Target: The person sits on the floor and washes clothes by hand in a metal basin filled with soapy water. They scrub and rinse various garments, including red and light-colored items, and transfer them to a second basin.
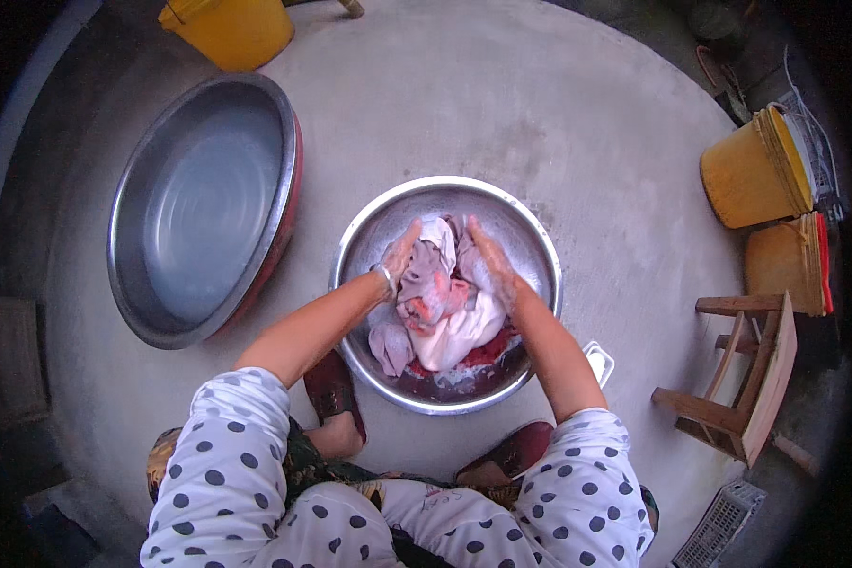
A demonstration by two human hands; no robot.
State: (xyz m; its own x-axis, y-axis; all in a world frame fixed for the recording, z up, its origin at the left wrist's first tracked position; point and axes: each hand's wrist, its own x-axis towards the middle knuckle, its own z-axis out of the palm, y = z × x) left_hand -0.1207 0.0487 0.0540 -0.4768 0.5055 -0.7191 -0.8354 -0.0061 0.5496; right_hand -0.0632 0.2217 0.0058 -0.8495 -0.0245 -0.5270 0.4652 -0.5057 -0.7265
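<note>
Between my two hands is a bunched heap of wet clothes (459, 331), white, pale mauve-grey and coral-red. It lies in a round steel basin (350, 371) on the floor before me. My left hand (401, 252) clasps the heap from its left side, a band round the wrist. From the right side my right hand (492, 254) presses in, fingers long against the cloth. Both hands hold the heap between them; some of their fingers are hidden in the folds. Dark red material and whitish suds show at the bottom of the basin, below the heap.
A large oval tub (208, 199) stands tilted at the left. Yellow buckets stand at the far left (232, 33) and right (753, 170). A wooden stool (762, 379) lies on its side at the right. A small white dish (597, 362) sits beside the basin.
</note>
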